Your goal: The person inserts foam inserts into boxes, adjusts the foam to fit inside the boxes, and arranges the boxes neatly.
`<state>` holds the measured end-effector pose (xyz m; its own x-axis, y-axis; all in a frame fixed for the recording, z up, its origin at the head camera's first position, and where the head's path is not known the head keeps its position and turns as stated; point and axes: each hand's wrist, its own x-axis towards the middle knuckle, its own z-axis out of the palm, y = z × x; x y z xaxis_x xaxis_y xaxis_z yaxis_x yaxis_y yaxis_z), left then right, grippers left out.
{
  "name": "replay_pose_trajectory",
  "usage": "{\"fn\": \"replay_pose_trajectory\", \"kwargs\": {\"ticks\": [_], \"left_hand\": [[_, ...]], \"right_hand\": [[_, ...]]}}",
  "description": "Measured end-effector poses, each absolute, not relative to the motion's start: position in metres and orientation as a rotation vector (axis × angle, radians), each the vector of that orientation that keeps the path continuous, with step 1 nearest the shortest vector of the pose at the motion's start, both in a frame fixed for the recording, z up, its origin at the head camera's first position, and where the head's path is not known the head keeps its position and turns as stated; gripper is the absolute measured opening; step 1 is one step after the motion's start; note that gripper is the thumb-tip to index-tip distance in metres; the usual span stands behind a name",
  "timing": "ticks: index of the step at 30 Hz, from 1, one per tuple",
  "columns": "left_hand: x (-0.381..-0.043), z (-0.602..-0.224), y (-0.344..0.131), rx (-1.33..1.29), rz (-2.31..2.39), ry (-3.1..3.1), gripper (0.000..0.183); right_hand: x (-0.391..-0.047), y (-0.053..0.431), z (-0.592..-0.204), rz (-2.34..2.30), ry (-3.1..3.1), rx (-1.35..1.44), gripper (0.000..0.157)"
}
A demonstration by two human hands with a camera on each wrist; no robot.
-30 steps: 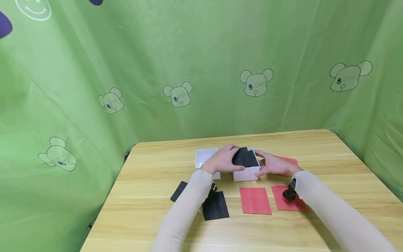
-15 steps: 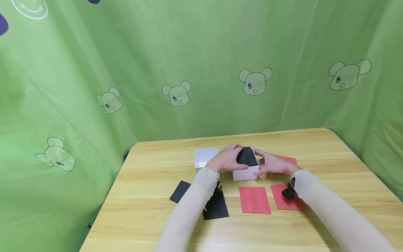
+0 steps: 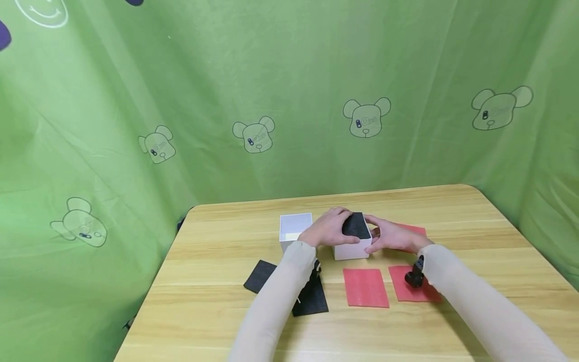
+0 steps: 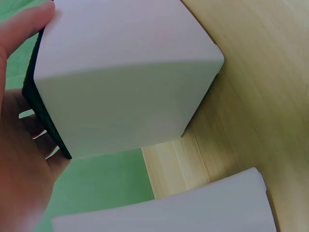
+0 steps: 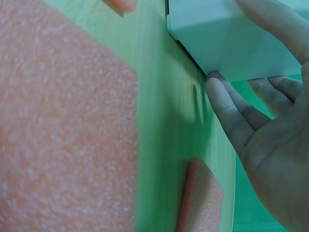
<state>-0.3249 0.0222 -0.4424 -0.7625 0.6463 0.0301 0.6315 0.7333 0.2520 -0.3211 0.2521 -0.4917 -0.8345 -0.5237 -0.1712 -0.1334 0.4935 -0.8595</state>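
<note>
In the head view, we see the left hand laid over the black sheet, thumb on the near edge and fingers across to the far one, gripping it at the top of the white box. The right hand holds that box by its right side, thumb in front and fingers behind. Just to the left stands the open box, partly hidden by the left arm; nearer us, two loose black pieces and three red sheets lie on the wooden table. In the left wrist view, we find the black sheet along the white box's rim, between thumb and fingers. In the right wrist view, we see thumb and fingers clamped about the white box's lower part, with red sheets nearby.
</note>
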Motion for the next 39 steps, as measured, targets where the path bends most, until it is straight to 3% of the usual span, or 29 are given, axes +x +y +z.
{"fn": "replay_pose_trajectory", "kwargs": {"ticks": [15,39], "left_hand": [[-0.327,-0.454,0.024,1.112,0.358,2.88,0.081],[-0.329,-0.456,0.028,1.132,0.375,2.921,0.061]], "right_hand": [[-0.321,0.255,-0.49,-1.297,2.325,-0.568,0.109],[-0.326,0.253,-0.495,-1.365,2.248,-0.592,0.107]]}}
